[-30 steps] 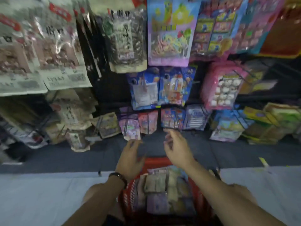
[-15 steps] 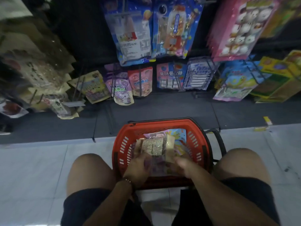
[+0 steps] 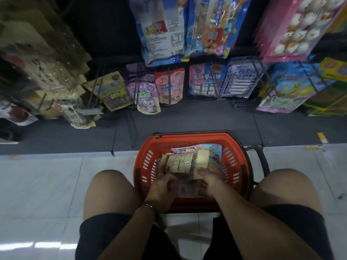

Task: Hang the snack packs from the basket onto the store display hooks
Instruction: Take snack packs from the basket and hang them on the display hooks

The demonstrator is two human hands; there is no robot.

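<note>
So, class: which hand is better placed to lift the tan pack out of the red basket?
Probably the right hand: its fingers meet the tan pack at its near corner, while the left hand sits lower, over the purple pack. Whether either grips yet is unclear.

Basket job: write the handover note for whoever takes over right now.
Left hand: inside the red basket, fingers curled on the left edge of the purple pack.
Right hand: in the basket, grip on the near right corner of the beige pack, which lies on top of the pile.
The basket sits on the floor between the knees, facing the display hooks.
Done: both hands are on the packs, but none is lifted out yet.
Left: lift a pack, hang it on a hook, and repeat for the rest.
</note>
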